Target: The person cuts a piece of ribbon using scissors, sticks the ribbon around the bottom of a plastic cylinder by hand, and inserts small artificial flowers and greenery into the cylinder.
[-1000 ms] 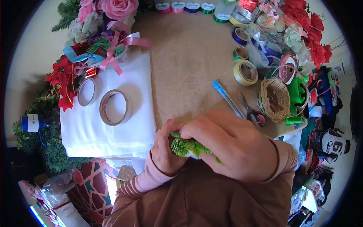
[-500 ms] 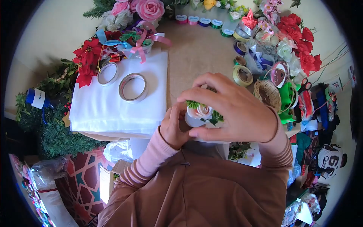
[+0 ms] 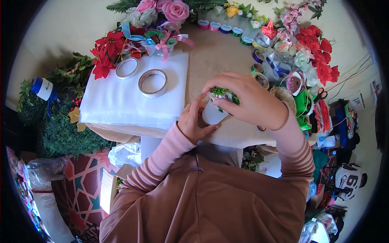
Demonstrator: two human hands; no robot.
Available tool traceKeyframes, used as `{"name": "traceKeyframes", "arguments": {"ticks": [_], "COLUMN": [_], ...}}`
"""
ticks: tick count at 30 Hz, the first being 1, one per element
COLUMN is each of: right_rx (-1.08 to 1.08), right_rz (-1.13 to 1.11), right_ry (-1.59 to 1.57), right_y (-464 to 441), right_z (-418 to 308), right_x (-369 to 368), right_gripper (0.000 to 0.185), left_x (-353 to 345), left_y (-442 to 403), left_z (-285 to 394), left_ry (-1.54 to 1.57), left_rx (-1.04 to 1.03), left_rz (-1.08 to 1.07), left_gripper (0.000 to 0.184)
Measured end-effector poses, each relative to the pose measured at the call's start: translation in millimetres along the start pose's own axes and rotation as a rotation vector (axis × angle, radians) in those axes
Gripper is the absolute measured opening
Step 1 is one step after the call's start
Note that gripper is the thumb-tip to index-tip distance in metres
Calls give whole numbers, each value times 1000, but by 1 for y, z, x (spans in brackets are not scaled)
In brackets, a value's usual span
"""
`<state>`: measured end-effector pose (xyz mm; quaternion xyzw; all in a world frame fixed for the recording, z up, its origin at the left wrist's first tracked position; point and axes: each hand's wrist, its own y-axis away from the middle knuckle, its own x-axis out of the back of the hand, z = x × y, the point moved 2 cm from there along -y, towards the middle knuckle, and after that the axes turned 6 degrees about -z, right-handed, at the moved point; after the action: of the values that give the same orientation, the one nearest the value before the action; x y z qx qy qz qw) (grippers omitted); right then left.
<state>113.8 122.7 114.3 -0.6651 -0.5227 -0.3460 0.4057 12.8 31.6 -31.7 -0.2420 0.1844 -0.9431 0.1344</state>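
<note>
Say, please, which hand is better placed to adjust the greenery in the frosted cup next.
The right hand, probably: its fingers curl over the greenery at the top of the cup, while the left hand is lower, at the cup's side.

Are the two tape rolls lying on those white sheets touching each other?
Apart. The head view shows a narrow strip of the white sheets between the smaller tape roll and the larger tape roll.

Frosted white cup (image 3: 214, 114), slightly tilted, right of the white sheets (image 3: 133, 101); green foliage (image 3: 219, 91) and a partly hidden pale flower (image 3: 214, 96) crowd its mouth.
</note>
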Motion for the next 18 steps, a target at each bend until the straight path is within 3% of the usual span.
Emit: {"name": "traceKeyframes", "arguments": {"ticks": [7,12,18], "right_rx": [64,72,94], "right_rz": [-109,-108,-93], "right_ry": [-5,-46,-73], "right_y": [-4,-1,4], "right_z": [3,4,8], "right_x": [4,1,-3], "right_gripper": [15,14,18], "left_x": [1,1,1], "left_y": [-1,-2,-2], "left_z": [2,1,4], "left_ry": [-32,13,-9], "left_rx": [29,42,60], "left_rz": [-6,-13,-6], "left_gripper": [86,66,65]}}
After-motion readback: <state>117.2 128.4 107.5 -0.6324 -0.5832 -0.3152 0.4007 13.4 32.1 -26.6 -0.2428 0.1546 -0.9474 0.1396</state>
